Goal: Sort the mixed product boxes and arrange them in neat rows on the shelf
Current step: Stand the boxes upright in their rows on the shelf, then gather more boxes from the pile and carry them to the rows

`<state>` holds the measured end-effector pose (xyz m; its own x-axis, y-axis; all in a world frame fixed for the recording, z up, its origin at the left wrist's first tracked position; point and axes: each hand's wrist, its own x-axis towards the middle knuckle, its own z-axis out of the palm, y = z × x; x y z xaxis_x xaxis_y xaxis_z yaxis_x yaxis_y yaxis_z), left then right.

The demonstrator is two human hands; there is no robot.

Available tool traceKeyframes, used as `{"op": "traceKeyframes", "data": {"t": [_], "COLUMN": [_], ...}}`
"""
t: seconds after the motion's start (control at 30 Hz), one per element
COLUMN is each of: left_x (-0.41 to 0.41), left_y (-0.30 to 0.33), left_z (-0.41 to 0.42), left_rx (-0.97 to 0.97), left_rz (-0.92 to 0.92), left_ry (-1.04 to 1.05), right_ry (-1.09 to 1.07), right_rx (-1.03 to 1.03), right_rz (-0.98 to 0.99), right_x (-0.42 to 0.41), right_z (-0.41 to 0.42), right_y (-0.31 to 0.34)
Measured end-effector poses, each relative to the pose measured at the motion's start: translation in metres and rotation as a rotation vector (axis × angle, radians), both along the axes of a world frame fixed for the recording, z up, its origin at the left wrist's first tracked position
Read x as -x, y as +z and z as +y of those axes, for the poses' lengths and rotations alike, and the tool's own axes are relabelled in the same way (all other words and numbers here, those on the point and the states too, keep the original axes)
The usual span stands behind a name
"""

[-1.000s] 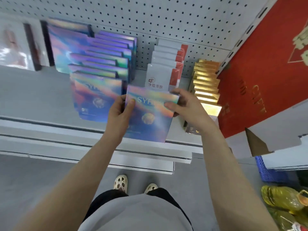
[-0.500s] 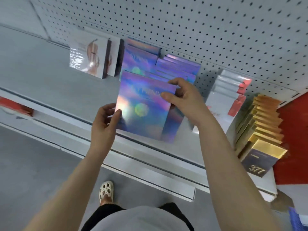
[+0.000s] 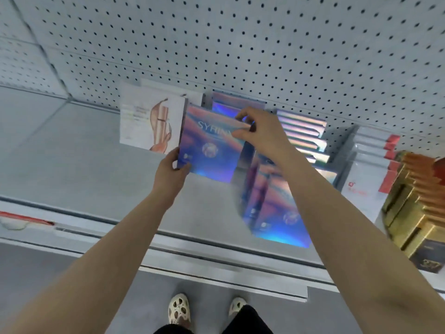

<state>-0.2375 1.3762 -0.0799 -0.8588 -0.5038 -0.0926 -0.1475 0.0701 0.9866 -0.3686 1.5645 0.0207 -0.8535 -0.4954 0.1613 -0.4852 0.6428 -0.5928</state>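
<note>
shelf (image 3: 72,169): a grey metal deck with a pegboard back, carrying several rows of boxes running from its back edge toward its front edge.
holographic rows (image 3: 301,131): standing flat boxes, faces toward the front edge, filling the middle of the shelf.
held box (image 3: 209,145): a flat iridescent box, standing near the back edge, just beside the white cosmetic box (image 3: 149,121); its broad printed face is looking toward the front edge, lettering upright, long axis roughly vertical and leaning slightly.
handling: it is looking light, stiff and glossy, so likely slippery; taking it by opposite edges or corners seems safest.
right hand (image 3: 260,133): pinching the box's top right corner.
left hand (image 3: 171,172): gripping the lower left corner, steadying it.
gold boxes (image 3: 414,201): sitting at the shelf's right end.
</note>
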Motion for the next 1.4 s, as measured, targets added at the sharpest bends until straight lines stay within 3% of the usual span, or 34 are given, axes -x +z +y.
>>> {"op": "traceKeyframes", "data": {"t": [0.27,0.43,0.93,1.17,1.4], "left_x": [0.031,0.045,0.050,-0.009,-0.113], "left_y": [-0.031,-0.036,-0.026,0.011,0.016], "left_z": [0.000,0.002,0.010,-0.004,-0.059], "left_rx": [0.168,0.299,0.373,0.352,0.426], "left_rz": [-0.154,-0.145,-0.220,-0.058,-0.063], "left_ry": [-0.138,-0.143,-0.172,0.035,0.289], "right_ry": [0.027,0.039,0.054,0.169,0.332], "right_rx": [-0.415,-0.542,-0.577,-0.342,-0.229], "right_rz": [0.151,0.225,0.303,0.340,0.280], "right_x": [0.046,0.053,0.046,-0.003,-0.068], "right_z": [-0.007,-0.011,-0.010,-0.033,-0.103], "right_y": [-0.014,-0.014,-0.010,-0.008,-0.045]}}
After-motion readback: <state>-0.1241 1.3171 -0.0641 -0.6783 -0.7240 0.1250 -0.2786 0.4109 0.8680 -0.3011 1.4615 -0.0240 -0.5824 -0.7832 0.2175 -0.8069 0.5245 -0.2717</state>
